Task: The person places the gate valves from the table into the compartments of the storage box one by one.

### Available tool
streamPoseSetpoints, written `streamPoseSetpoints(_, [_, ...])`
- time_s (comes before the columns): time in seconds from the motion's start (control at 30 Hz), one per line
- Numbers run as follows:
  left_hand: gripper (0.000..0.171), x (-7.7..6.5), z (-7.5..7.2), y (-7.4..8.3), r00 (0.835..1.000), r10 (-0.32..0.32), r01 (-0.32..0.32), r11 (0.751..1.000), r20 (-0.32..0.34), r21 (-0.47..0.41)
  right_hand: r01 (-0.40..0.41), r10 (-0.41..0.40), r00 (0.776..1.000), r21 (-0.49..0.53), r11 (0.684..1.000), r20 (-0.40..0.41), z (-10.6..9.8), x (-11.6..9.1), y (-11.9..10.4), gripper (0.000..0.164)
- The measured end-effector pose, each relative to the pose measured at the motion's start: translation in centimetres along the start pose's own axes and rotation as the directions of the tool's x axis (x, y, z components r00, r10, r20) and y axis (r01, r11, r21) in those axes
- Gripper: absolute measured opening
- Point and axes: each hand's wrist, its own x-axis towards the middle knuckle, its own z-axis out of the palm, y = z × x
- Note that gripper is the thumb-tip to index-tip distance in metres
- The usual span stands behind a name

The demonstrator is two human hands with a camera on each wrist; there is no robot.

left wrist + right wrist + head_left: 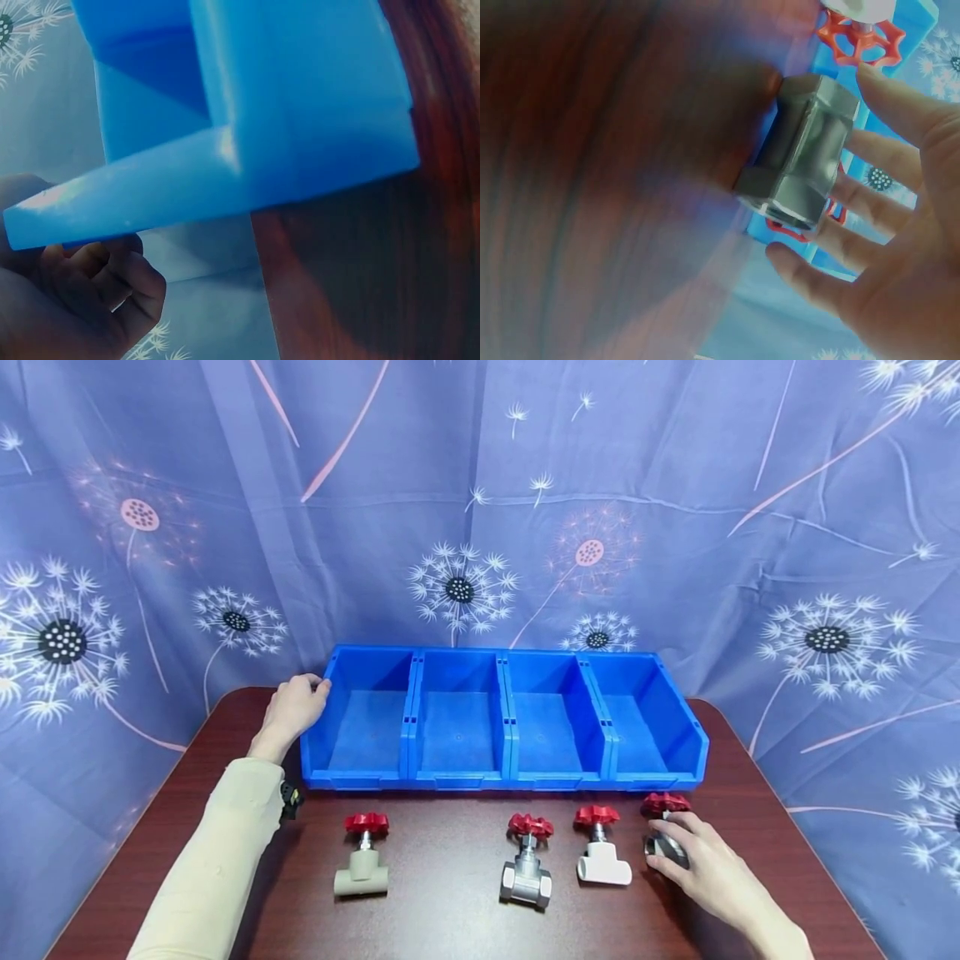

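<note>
My left hand grips the outer left wall of a blue storage bin row; in the left wrist view its fingers curl beside that wall. At the right, my right hand is spread at a metal gate valve with a red handwheel. In the right wrist view the thumb stands apart and the fingers reach behind the valve body; firm contact is unclear. Left of it lie a white valve, another metal valve and a grey-beige valve, all red-wheeled.
The bin row has several compartments with nothing visible inside, standing at the back of a dark wooden table. A blue curtain with a dandelion print hangs behind and at both sides. A small black device sits at the left wrist.
</note>
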Motion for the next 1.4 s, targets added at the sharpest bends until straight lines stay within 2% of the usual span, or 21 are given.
streamPoseSetpoints(0.4, [0.043,-0.2,0.1,0.1,1.000,-0.002,0.003,1.000,-0.013,0.009,0.132,-0.129,0.987,-0.028,0.991,0.098,-0.1,0.0,0.8,0.049])
streamPoseSetpoints(0.73, [0.048,-0.3,0.6,0.1,1.000,-0.012,0.012,0.999,-0.003,0.030,0.234,-0.226,0.968,-0.067,0.970,0.105,0.2,0.3,1.4,0.054])
streamPoseSetpoints(0.97, [0.045,-0.3,0.6,0.0,1.000,-0.022,0.023,0.999,-0.007,0.042,0.241,-0.234,0.960,-0.033,0.970,0.156,0.4,0.5,1.8,0.054])
streamPoseSetpoints(1.1, [0.045,-0.4,0.6,0.0,1.000,-0.029,0.029,0.999,-0.001,0.046,0.273,-0.268,0.953,-0.017,0.962,0.141,0.4,0.6,2.0,0.054])
streamPoseSetpoints(1.23, [0.045,-0.3,0.6,0.0,0.999,-0.032,0.031,0.998,0.003,0.055,0.320,-0.315,0.941,-0.019,0.947,0.122,0.4,0.9,2.2,0.054])
streamPoseSetpoints(1.4, [0.046,-0.3,0.7,-0.1,1.000,-0.027,0.027,0.998,0.002,0.056,0.360,-0.353,0.923,-0.019,0.933,0.156,0.3,1.2,2.4,0.054])
